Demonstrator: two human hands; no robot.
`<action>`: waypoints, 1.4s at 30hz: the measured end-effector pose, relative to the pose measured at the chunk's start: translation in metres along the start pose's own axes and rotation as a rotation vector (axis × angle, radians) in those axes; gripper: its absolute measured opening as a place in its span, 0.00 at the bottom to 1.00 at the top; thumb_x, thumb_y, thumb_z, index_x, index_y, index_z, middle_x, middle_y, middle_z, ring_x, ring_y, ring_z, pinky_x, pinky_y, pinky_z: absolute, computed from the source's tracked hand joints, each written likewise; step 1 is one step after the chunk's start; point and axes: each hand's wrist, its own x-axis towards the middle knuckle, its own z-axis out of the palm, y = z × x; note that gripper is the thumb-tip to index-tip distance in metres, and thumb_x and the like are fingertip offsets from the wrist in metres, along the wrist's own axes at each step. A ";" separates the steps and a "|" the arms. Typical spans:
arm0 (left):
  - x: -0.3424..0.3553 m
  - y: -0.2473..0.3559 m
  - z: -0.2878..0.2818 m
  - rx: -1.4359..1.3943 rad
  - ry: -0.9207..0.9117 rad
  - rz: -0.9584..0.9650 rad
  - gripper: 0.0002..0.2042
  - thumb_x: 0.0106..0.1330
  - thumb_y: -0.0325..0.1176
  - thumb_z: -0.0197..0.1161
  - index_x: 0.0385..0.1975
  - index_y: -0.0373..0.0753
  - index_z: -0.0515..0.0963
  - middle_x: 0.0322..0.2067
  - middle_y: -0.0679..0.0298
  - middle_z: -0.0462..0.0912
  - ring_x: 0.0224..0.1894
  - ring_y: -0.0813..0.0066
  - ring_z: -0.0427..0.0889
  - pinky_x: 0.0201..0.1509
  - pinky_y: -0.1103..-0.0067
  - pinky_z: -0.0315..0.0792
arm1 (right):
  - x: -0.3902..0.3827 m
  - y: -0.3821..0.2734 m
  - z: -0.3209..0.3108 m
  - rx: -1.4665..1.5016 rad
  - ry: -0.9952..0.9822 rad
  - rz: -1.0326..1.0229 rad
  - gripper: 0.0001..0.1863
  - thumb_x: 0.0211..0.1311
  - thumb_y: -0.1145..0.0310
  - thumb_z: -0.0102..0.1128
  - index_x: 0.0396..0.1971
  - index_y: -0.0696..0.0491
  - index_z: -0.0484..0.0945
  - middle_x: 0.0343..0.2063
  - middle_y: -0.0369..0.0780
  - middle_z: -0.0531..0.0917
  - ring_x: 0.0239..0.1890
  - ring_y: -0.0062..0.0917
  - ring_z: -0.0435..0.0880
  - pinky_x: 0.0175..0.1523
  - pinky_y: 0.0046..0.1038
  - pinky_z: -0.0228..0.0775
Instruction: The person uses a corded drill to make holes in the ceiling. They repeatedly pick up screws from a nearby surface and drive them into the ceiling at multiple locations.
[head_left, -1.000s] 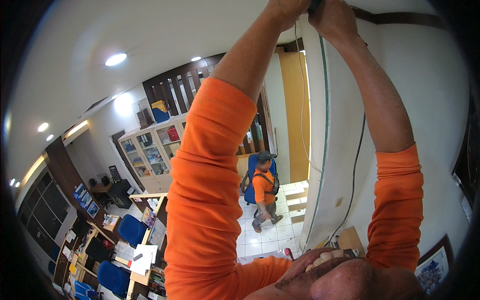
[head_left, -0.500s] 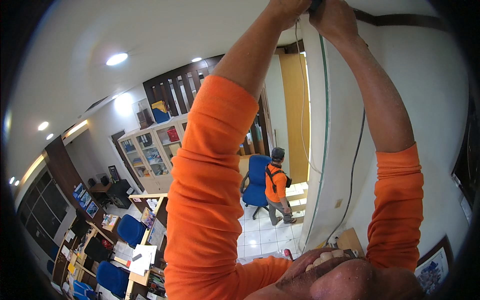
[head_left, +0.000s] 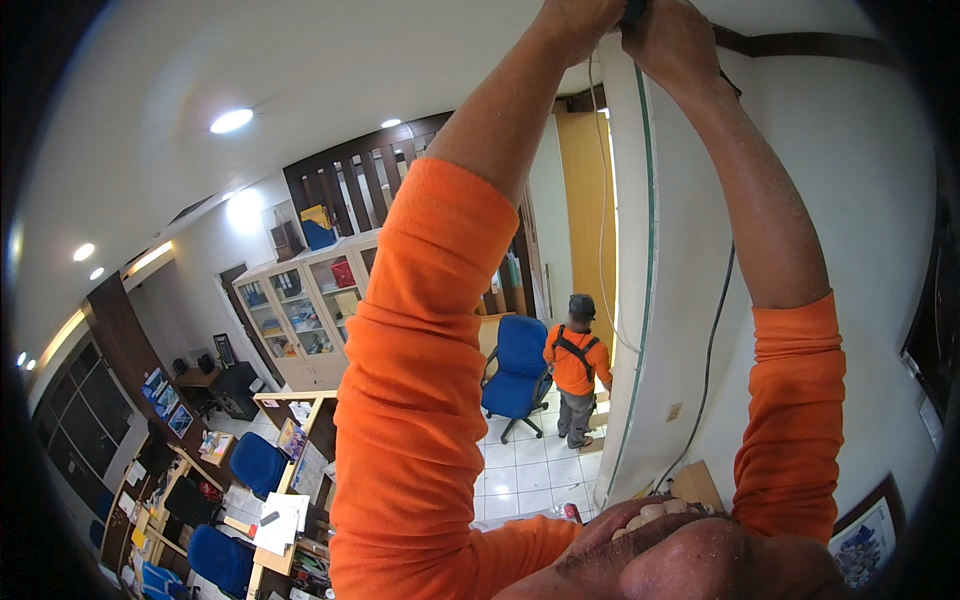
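Both my arms reach up to the ceiling in orange sleeves. My left hand [head_left: 588,22] and my right hand [head_left: 672,48] are close together at the top edge, their fingers curled and partly cut off. Between them shows a bit of a black object [head_left: 634,12], gripped by my right hand; its kind is hidden. What my left hand closes on cannot be made out. A black cord [head_left: 712,335] emerges behind my right wrist and forearm and runs down the wall. Pale dust speckles my right forearm. A thin white cable [head_left: 606,200] hangs below my hands.
A green-edged wall corner [head_left: 648,250] stands below my hands. Beyond it, a co-worker in orange [head_left: 575,365] stands near a blue office chair [head_left: 518,368] and a yellow door panel [head_left: 583,220]. Glass-fronted cabinets [head_left: 310,310] and cluttered desks [head_left: 280,525] lie to the left.
The co-worker has turned their back and shifted slightly right, toward the doorway. My hands stay nearly in place overhead, with only a slight shift of the view.
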 end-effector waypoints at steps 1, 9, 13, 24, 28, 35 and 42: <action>0.002 -0.003 -0.003 -0.012 -0.058 0.021 0.54 0.63 0.43 0.70 0.76 0.26 0.35 0.61 0.39 0.70 0.61 0.50 0.75 0.60 0.63 0.75 | 0.000 -0.001 -0.001 0.010 -0.002 0.014 0.21 0.53 0.75 0.64 0.48 0.61 0.75 0.39 0.55 0.85 0.44 0.54 0.84 0.51 0.48 0.77; -0.072 -0.001 0.023 0.221 -0.003 0.061 0.55 0.67 0.56 0.67 0.76 0.28 0.37 0.71 0.36 0.56 0.72 0.44 0.63 0.73 0.57 0.63 | -0.058 -0.018 -0.049 0.261 -0.061 0.076 0.39 0.57 0.76 0.71 0.70 0.49 0.67 0.55 0.52 0.82 0.58 0.43 0.83 0.59 0.38 0.78; -0.132 -0.035 0.027 -0.111 0.043 0.002 0.37 0.76 0.61 0.48 0.70 0.35 0.53 0.57 0.47 0.75 0.60 0.54 0.76 0.66 0.55 0.68 | -0.132 -0.013 -0.062 0.415 0.090 -0.012 0.42 0.57 0.77 0.75 0.71 0.53 0.64 0.58 0.50 0.81 0.58 0.41 0.84 0.63 0.34 0.77; -0.367 -0.070 0.089 -0.424 0.418 -0.751 0.14 0.65 0.39 0.70 0.42 0.35 0.82 0.32 0.66 0.82 0.33 0.79 0.78 0.41 0.79 0.73 | -0.437 -0.063 -0.173 0.794 -0.737 0.216 0.64 0.48 0.59 0.85 0.75 0.67 0.46 0.65 0.59 0.69 0.65 0.46 0.74 0.70 0.43 0.65; -0.455 -0.102 0.113 -0.505 0.505 -0.972 0.14 0.64 0.36 0.71 0.43 0.36 0.80 0.31 0.67 0.81 0.30 0.79 0.79 0.38 0.79 0.74 | -0.455 -0.064 -0.223 1.526 -1.080 0.903 0.74 0.50 0.41 0.80 0.78 0.62 0.32 0.74 0.55 0.56 0.74 0.39 0.62 0.75 0.37 0.54; -0.532 -0.103 0.190 -0.424 0.443 -1.010 0.38 0.64 0.40 0.73 0.68 0.29 0.62 0.55 0.50 0.78 0.57 0.63 0.78 0.62 0.71 0.71 | -0.491 -0.066 -0.257 1.244 -1.196 1.391 0.53 0.51 0.56 0.81 0.73 0.55 0.59 0.60 0.42 0.76 0.63 0.29 0.73 0.67 0.32 0.65; -0.590 -0.131 0.144 -0.218 0.211 -1.129 0.37 0.69 0.48 0.69 0.69 0.28 0.65 0.52 0.50 0.81 0.53 0.66 0.81 0.57 0.73 0.74 | -0.523 -0.064 -0.305 0.941 -1.069 1.755 0.37 0.47 0.65 0.76 0.60 0.56 0.72 0.42 0.40 0.84 0.44 0.28 0.84 0.53 0.32 0.77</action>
